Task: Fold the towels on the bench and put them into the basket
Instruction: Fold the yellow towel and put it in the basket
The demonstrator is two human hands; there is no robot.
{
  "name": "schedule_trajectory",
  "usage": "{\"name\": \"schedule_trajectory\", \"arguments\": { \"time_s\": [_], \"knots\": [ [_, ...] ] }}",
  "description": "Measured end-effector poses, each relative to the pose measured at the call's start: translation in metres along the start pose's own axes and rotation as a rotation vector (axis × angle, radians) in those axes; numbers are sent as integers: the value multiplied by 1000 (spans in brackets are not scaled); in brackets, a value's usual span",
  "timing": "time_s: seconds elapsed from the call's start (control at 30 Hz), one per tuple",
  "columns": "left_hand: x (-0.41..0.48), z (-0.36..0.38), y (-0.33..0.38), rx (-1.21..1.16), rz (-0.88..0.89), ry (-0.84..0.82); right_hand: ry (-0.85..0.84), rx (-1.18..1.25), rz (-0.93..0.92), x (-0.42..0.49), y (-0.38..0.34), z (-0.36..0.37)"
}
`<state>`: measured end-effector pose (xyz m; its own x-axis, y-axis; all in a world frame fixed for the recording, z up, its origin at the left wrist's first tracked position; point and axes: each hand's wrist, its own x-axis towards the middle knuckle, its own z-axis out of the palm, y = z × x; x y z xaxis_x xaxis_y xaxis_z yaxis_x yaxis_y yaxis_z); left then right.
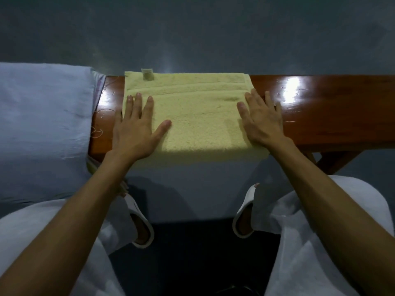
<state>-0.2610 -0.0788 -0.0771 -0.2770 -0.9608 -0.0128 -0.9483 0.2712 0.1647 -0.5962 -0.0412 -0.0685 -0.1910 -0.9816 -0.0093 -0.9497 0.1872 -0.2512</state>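
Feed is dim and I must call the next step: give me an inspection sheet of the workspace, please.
Surface: glossy wooden bench, glare patches.
Job's things: yellow towel folded flat across the bench; blue-grey cloth draped over its left end; basket not in view.
Clutter: loose threads on the bench beside the blue-grey cloth.
Grippers: left hand and right hand flat, fingers straight, pressing the towel's two ends.
Cables: nothing seen.
Surroundings: grey floor; white slippers below the bench edge.

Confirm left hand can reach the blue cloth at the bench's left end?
Probably yes: left hand lies open on the yellow towel's left edge, only bare bench between it and the blue cloth.
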Motion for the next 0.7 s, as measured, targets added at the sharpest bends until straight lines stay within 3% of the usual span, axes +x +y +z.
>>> {"name": "schedule_trajectory", "arguments": {
  "time_s": [0.13,0.23,0.33,0.4,0.47,0.53,0.7],
  "knots": [
    [0,-2,-2,-15,1,-14,60,76,29,4,1,-2],
    [1,-7,2,-185,-16,63,205,195,50,9,3,-1],
    [0,-11,1,-440,-188,312,342,265,111,14,5,-3],
    [0,-16,-2,-395,-376,381,385,267,185,17,4,-5],
    [0,-23,-3,-240,-537,314,402,268,264,20,3,-4],
    [2,-26,-8,-204,-587,260,396,219,315,22,0,-2],
    [6,-26,-13,-337,-472,250,331,223,282,24,-5,-4]
  ]
}}
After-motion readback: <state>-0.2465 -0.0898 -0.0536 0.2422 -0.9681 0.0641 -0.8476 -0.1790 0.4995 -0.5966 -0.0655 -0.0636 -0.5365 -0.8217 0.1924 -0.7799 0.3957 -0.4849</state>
